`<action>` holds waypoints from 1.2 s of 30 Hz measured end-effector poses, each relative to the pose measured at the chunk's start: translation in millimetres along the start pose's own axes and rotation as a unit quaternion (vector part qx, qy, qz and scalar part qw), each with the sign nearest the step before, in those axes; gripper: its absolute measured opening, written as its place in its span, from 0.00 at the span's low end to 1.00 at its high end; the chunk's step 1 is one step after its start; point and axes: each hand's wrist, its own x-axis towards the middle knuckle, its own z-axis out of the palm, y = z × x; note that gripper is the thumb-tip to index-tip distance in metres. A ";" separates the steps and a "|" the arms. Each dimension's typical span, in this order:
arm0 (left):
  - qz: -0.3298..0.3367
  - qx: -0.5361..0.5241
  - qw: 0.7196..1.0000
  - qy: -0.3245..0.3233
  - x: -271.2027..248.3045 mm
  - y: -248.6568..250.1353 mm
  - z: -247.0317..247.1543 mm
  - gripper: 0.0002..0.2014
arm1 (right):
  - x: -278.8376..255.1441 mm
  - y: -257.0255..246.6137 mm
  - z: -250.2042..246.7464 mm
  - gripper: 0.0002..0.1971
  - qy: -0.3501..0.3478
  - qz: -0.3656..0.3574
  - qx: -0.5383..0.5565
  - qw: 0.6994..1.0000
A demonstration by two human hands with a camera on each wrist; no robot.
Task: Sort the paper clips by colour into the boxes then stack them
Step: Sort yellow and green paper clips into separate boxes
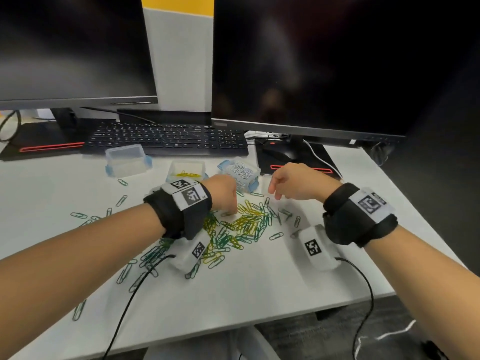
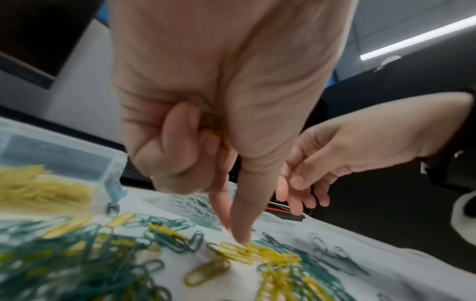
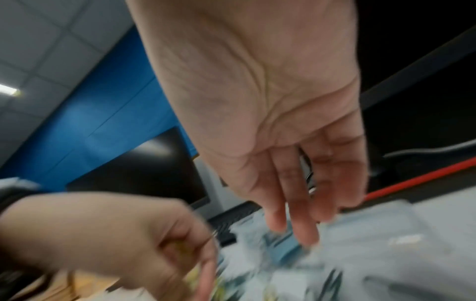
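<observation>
Clear plastic boxes, three counted, sit mid-frame on the white desk (image 1: 259,281): an empty box (image 1: 127,160), a yellow-clip box (image 1: 186,170) and a white-clip box (image 1: 240,170). Below, a green and yellow clip pile (image 1: 241,224). The left hand (image 1: 224,194) clutches yellow clips, forefinger on the pile; the right hand (image 1: 298,181) hangs slack-fingered, holding nothing.

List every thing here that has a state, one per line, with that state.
left hand: fingers curled round yellow clips, index finger touching the pile.
right hand: fingers relaxed, holding nothing visible.
empty box: open, nothing inside.
yellow-clip box: open, partly filled.
white-clip box: open, nearly full.
clip pile: unsorted, yellow and green mixed.
monitors: dark.
</observation>
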 end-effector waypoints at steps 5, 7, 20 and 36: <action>-0.018 0.118 0.993 -0.020 7.6 -2.7 1.7 0.16 | 20.0 -31.7 34.6 0.16 -0.014 -0.041 -0.080 0.996; -0.025 0.114 0.993 -0.030 8.8 -7.7 4.6 0.18 | 26.0 -40.1 45.0 0.18 -0.010 -0.053 -0.090 0.994; -0.154 -0.659 0.730 -0.095 -5.2 -48.4 -3.0 0.11 | 27.5 -56.1 40.9 0.16 -0.076 -0.092 -0.148 0.982; -0.050 -0.858 0.488 -0.150 -15.8 -55.1 -19.6 0.28 | 28.8 -57.2 0.4 0.06 0.097 -0.148 0.129 0.976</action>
